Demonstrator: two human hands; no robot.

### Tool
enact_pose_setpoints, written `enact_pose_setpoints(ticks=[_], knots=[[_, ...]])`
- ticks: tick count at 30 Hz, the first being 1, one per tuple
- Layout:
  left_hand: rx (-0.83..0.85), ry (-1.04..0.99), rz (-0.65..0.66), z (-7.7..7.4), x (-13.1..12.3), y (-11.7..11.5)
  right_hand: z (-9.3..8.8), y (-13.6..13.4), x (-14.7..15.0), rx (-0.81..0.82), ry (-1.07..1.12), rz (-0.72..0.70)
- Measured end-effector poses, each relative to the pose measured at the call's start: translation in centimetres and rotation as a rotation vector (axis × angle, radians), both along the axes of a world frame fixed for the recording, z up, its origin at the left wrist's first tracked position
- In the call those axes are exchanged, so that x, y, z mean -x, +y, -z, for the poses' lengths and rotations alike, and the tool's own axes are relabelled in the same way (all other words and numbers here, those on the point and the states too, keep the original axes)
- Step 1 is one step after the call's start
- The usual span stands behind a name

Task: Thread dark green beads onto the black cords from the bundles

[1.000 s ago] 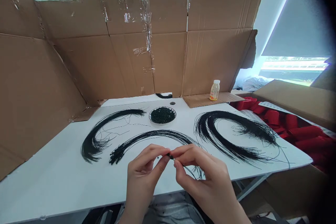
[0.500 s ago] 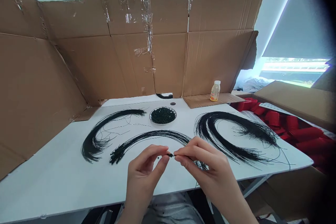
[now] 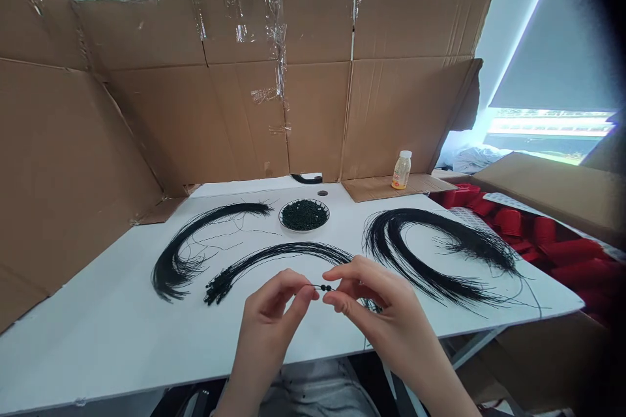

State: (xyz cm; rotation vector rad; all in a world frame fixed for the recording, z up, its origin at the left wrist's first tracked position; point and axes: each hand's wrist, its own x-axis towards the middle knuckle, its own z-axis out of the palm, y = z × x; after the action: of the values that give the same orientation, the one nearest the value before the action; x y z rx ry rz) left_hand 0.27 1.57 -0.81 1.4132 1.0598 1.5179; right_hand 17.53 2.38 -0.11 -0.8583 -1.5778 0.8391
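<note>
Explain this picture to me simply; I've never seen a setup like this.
There is no machine here. A camera on the person's head looks forward and down at two bare hands.

The left hand pinches a thin strand with small dark beads on it. The right hand is beside those beads, thumb and forefinger parted; whether its other fingers grip anything is hard to tell.

On the white table lie three bundles of black strands: left, middle and right. A dish of small dark pieces sits behind the middle one. Cardboard screens the back and left.
</note>
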Motion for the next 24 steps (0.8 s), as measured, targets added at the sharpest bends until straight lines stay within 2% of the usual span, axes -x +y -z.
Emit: enact_pose_setpoints(ticks=[5, 14, 21, 24], knots=[[-0.123, 0.081, 0.044, 0.5, 0.1, 0.1, -0.6, 0.1, 0.0, 0.121, -0.072, -0.132], [-0.131, 0.184, 0.052, 1.0, 0.1, 0.5, -0.5, 0.3, 0.4, 0.161, -0.072, -0.143], [-0.086, 0.144, 0.071, 0.8, 0.7, 0.9, -0.5, 0.7, 0.5, 0.201, -0.068, -0.162], [-0.014, 0.043, -0.003, 0.1, 0.7, 1.0, -0.6, 1.0, -0.5, 0.197, -0.022, -0.149]])
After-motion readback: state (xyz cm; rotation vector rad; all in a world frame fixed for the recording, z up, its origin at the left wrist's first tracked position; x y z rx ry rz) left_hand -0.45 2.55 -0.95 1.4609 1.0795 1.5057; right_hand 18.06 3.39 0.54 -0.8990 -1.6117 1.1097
